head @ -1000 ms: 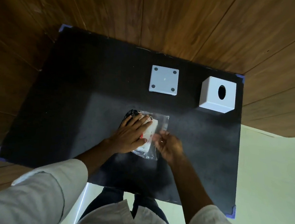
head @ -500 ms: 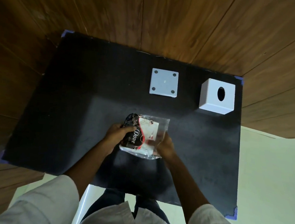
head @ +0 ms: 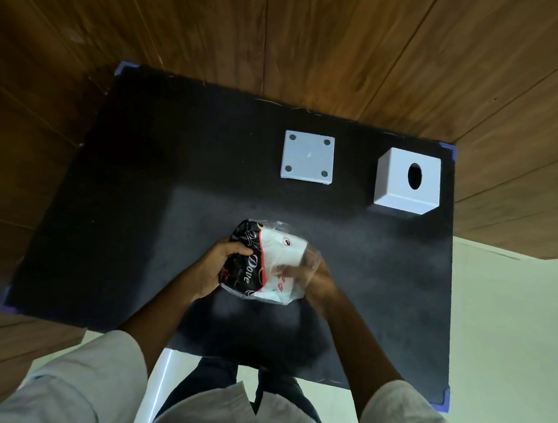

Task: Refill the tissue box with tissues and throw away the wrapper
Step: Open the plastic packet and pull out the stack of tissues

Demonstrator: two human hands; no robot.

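Pack (head: 272, 264) now lifted off mat (head: 138, 200) | left hand (head: 214, 268) and right hand (head: 320, 281) gripping its ends | box (head: 407, 181) far-right, nearer right hand

A black mat (head: 158, 202) with blue-taped corners lies on wooden boards (head: 317, 40).

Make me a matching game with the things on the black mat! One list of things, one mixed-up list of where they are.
Things:
1. tissue pack
2. white box with a hole
3. flat square plate with four dots

Places:
A. far right corner of the black mat
B. held in both hands
C. lying flat, left of the box

Pairs: 1-B, 2-A, 3-C
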